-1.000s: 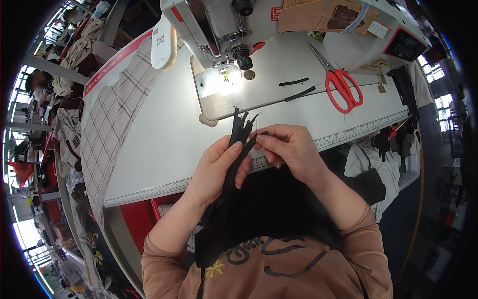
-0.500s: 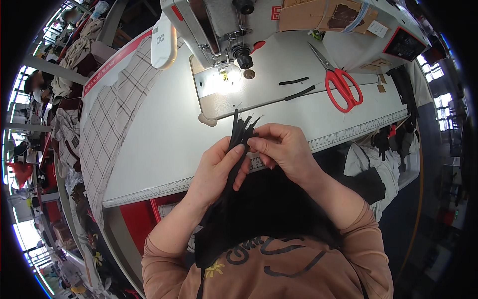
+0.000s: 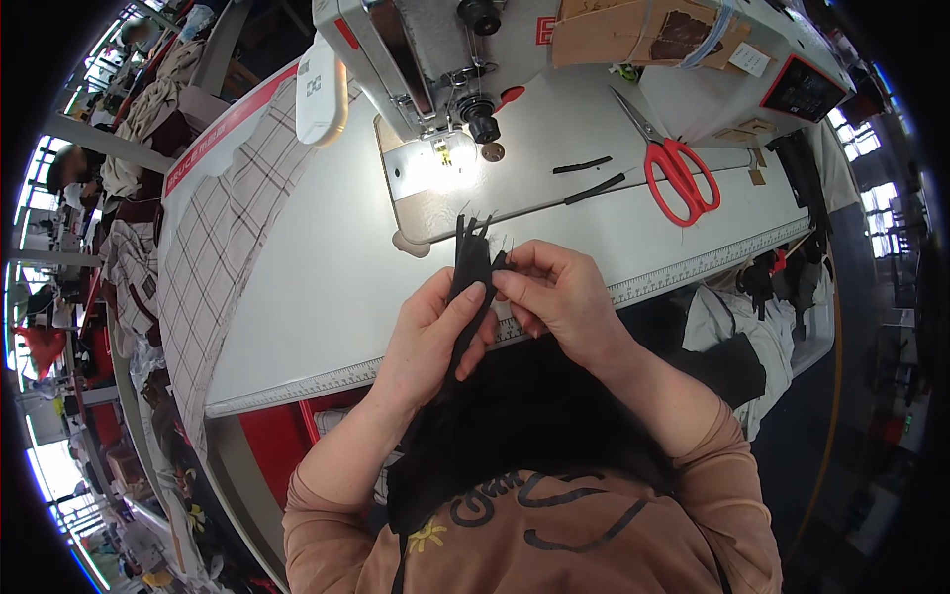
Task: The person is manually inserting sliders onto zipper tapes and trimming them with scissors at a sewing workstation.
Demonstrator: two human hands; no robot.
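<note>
My left hand (image 3: 432, 332) grips a bundle of narrow black fabric strips (image 3: 473, 259), thumb across the front. Their frayed upper ends fan out above the hand, with loose threads showing. Close on the right, my right hand (image 3: 556, 297) pinches the end of one black strip (image 3: 500, 260) between thumb and forefinger, slightly apart from the bundle. Both hands are over the near edge of the white sewing table (image 3: 327, 297). The lower part of the bundle is hard to separate from the black cloth on my lap (image 3: 539, 406).
A sewing machine (image 3: 396, 59) with its lamp lit stands ahead. Two short black strips (image 3: 594, 188) and red-handled scissors (image 3: 681, 183) lie to the right. Checked fabric (image 3: 223, 223) covers the table's left side. A measuring tape (image 3: 297, 386) runs along the front edge; cloth pieces (image 3: 737, 327) hang lower right.
The strip in my right hand has come slightly away from the bundle, opening a gap between their ends. The bundle in my left hand has turned a little, its ends shifting left.
</note>
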